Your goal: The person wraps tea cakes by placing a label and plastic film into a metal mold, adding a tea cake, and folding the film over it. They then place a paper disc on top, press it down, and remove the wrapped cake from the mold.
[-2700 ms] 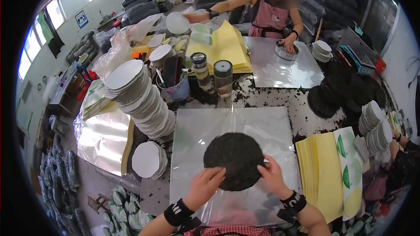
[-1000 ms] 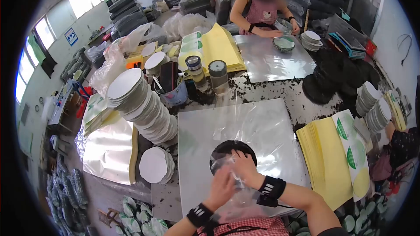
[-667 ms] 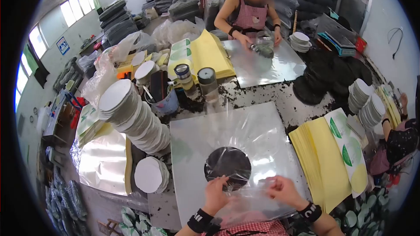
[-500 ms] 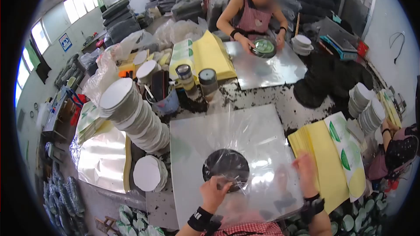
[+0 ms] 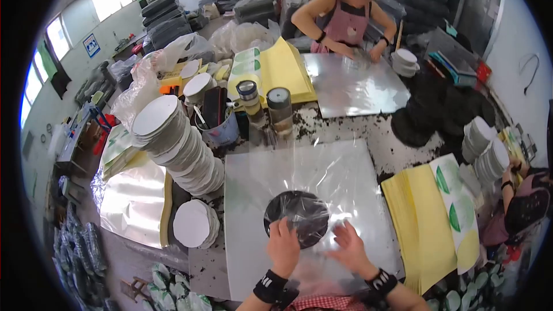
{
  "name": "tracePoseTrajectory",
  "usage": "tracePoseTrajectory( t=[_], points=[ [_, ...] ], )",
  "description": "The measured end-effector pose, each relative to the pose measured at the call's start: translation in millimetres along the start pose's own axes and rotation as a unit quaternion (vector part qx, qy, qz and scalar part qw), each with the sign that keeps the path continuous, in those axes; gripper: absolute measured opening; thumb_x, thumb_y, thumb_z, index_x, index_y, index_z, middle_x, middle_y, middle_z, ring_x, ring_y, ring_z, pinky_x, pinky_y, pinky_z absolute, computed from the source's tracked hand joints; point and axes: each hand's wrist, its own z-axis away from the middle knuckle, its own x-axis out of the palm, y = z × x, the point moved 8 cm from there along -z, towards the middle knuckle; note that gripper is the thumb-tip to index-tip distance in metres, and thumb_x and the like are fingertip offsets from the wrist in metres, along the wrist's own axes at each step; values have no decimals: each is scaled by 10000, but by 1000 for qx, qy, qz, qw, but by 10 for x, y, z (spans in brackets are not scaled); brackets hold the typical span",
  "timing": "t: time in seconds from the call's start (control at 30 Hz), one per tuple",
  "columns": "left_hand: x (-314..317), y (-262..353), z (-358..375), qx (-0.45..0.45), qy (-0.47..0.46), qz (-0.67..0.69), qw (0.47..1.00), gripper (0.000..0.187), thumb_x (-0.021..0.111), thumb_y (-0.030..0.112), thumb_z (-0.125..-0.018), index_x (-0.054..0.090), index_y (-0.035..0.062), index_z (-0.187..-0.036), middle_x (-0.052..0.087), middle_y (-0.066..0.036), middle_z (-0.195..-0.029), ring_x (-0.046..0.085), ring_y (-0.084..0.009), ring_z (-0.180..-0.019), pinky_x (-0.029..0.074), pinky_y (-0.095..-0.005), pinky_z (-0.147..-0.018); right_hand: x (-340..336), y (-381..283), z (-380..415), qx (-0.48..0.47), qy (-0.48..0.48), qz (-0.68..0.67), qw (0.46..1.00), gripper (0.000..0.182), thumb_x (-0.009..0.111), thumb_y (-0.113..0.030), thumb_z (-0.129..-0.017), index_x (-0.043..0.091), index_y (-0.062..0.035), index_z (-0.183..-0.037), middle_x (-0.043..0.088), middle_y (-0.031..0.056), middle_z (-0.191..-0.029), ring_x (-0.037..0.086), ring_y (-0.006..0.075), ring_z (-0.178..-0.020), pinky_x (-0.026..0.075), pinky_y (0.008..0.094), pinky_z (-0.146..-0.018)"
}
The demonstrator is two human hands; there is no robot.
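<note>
A dark round disc (image 5: 305,210) lies on a metal board (image 5: 247,181) in front of me. Clear plastic film (image 5: 314,164) stretches over the disc and past its far edge. At the disc's near left edge is my left hand (image 5: 283,249), its fingers bent and close together on the film. My right hand (image 5: 350,250) is just right of the disc, fingers apart and raised over the board, a little blurred. Nothing shows in it.
Stacked white discs (image 5: 178,144) and a shorter stack (image 5: 196,223) stand left. Yellow sheets (image 5: 415,213) lie right. Beyond the board are two jars (image 5: 280,109) and a tub (image 5: 220,129). Across the table, a person (image 5: 345,23) works at another metal board (image 5: 351,89); another person (image 5: 524,201) is at right.
My right hand has come left and inward from the yellow sheets to beside the disc. My left hand's fingers have shifted slightly up. The person opposite no longer shows the green-labelled round pack.
</note>
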Motion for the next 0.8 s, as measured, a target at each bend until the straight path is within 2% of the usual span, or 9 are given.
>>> tracePoseTrajectory(
  t=[0.17, 0.2, 0.33, 0.47, 0.6, 0.63, 0.73, 0.77, 0.8],
  points=[
    [18, -19, -59, 16, -35, 28, 999, 504, 716, 25, -779, 533, 28, -1249, 514, -201, -1161, 552, -396, -1054, 488, -443, -853, 753, -1009, -893, -163, 32, 149, 975, 844, 836, -76, -739, 404, -17, -1461, 468, 183, -1457, 531, 281, -1291, 469, 383, -1051],
    [2, -54, -36, 37, -31, 29, 998, 531, 725, 18, -764, 530, 30, -1258, 516, -202, -1159, 545, -398, -1059, 485, -443, -859, 1053, -1314, -762, -363, -22, 336, 869, 701, 752, -48, -736, 501, -32, -1391, 581, 181, -1298, 599, 332, -1189, 509, 409, -987],
    [-355, -794, -96, -37, 156, 291, 943, 641, 760, 171, -793, 491, -14, -1346, 511, -222, -1259, 484, -412, -1195, 373, -468, -1074, 1283, -719, -832, -260, -100, 401, 873, 389, 610, -47, -827, 619, -49, -1216, 659, 153, -1122, 636, 346, -1062, 524, 425, -914],
    [-283, -183, -486, 74, -63, 278, 956, 713, 743, 231, -825, 446, -15, -1425, 467, -221, -1415, 445, -404, -1306, 336, -475, -1123, 1419, -322, -838, -164, -196, 465, 847, 241, 592, -85, -844, 648, -43, -1074, 671, 163, -1041, 644, 351, -990, 534, 438, -843],
    [-43, -212, -284, 163, -77, 157, 971, 722, 755, 285, -839, 453, -6, -1427, 494, -213, -1409, 490, -397, -1287, 386, -481, -1092, 731, -864, -867, -334, -36, 98, 937, 324, 624, -64, -755, 624, 8, -1071, 666, 153, -975, 664, 337, -935, 533, 380, -853],
    [-83, -203, -358, 110, -74, 215, 968, 703, 765, 300, -833, 475, 0, -1398, 512, -207, -1359, 515, -387, -1252, 400, -484, -1074, 494, -878, -917, -218, 104, 117, 963, 359, 566, -36, -791, 619, 16, -1143, 670, 167, -1098, 645, 321, -1070, 499, 399, -945],
    [-199, -170, -293, 6, -22, 383, 923, 639, 790, 334, -801, 554, 6, -1296, 553, -191, -1209, 538, -329, -1180, 419, -449, -1035, 941, -686, -1246, -204, 91, -22, 975, 394, 561, -66, -818, 626, -7, -1202, 660, 191, -1148, 622, 353, -1115, 482, 446, -969],
    [-264, -176, -362, 31, -6, 382, 924, 604, 792, 337, -798, 581, 7, -1257, 558, -184, -1167, 536, -310, -1162, 418, -437, -1025, 1221, -951, -1071, -215, -70, 100, 969, 364, 550, -84, -840, 662, -25, -1182, 657, 203, -1146, 607, 390, -1119, 477, 456, -972],
    [-330, -183, -426, 57, 10, 380, 923, 570, 795, 340, -795, 607, 8, -1218, 562, -177, -1125, 533, -292, -1145, 417, -425, -1015, 1398, -1095, -925, -407, -174, 145, 885, 275, 531, -134, -900, 678, -34, -1110, 659, 194, -1119, 633, 399, -1023, 505, 427, -926]
  ],
)
